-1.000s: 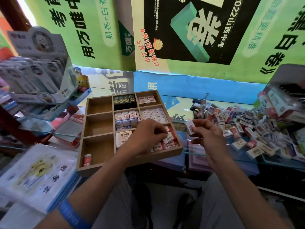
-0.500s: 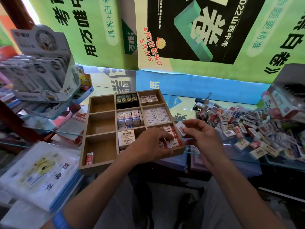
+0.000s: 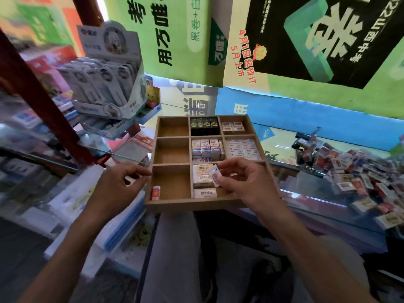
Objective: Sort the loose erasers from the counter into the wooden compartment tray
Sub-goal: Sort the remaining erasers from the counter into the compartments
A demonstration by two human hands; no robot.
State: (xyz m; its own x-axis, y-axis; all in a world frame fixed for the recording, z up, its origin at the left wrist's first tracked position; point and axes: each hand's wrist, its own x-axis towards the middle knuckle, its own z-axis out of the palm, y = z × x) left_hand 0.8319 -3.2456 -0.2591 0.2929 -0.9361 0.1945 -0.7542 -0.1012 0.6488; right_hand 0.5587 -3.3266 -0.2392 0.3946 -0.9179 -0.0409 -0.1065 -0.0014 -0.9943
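The wooden compartment tray [image 3: 170, 201] lies on the glass counter in front of me, with nine compartments. The middle and right columns hold rows of boxed erasers; the left column is bare except for one red-and-white eraser [image 3: 156, 192] in the near-left compartment. My right hand [image 3: 244, 182] pinches a small white eraser with a red label [image 3: 213, 177] over the near-middle compartment. My left hand [image 3: 122, 182] hovers just left of the tray with loosely curled fingers and holds nothing. A heap of loose erasers [image 3: 354, 171] lies on the counter at right.
A tilted display box of carded stationery [image 3: 109, 84] stands on a glass shelf to the left. Stacked booklets [image 3: 83, 204] lie at the lower left. Posters cover the wall behind. My knees are below the counter edge.
My right hand has carried the eraser leftward from the tray's right edge to over the near-middle compartment. My left hand has left the tray's right side and moved out past its left edge.
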